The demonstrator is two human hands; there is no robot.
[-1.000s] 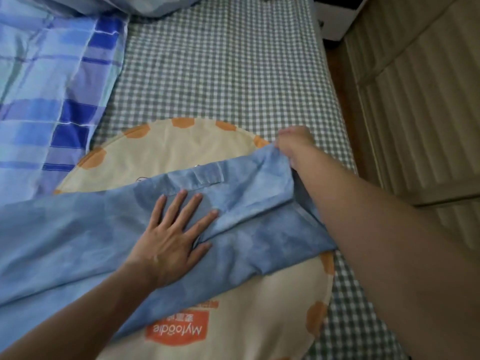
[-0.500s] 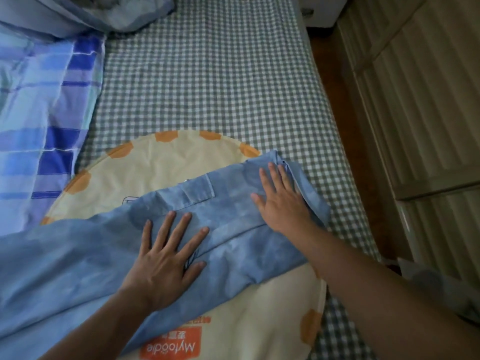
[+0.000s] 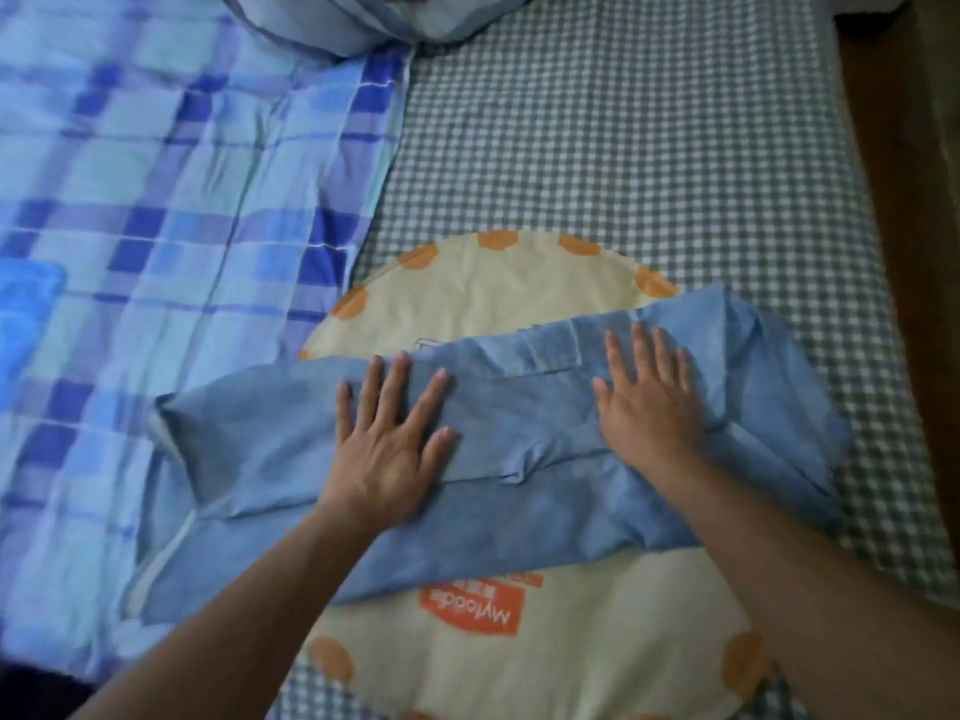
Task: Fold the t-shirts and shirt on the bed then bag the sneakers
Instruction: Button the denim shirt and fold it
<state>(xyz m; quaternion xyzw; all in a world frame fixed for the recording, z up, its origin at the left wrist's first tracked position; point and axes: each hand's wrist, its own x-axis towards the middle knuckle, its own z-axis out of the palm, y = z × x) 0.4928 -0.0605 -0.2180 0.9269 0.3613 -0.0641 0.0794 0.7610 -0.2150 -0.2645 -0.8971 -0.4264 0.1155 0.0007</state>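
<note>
Left hand (image 3: 387, 449) lying flat, fingers spread, pressing the blue shirt (image 3: 519, 459), right hand (image 3: 649, 402) pressing likewise, grips open, shirt resting across a round cream mat (image 3: 483, 288) on the bed (image 3: 649, 148)

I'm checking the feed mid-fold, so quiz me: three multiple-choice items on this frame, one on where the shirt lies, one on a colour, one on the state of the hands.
1. What does the blue shirt lie across?
A. the round cream mat
B. the plaid quilt only
C. the floor

2. What colour are the patches around the edge of the round cream mat?
A. green
B. orange
C. black

3. How are the hands placed?
A. both pinch a sleeve
B. one lifts the collar
C. both lie flat on the shirt

Answers:
1 A: cream mat shows above and below the shirt.
2 B: orange patches ring its rim.
3 C: the left hand and right hand press down with fingers spread straight.
</note>
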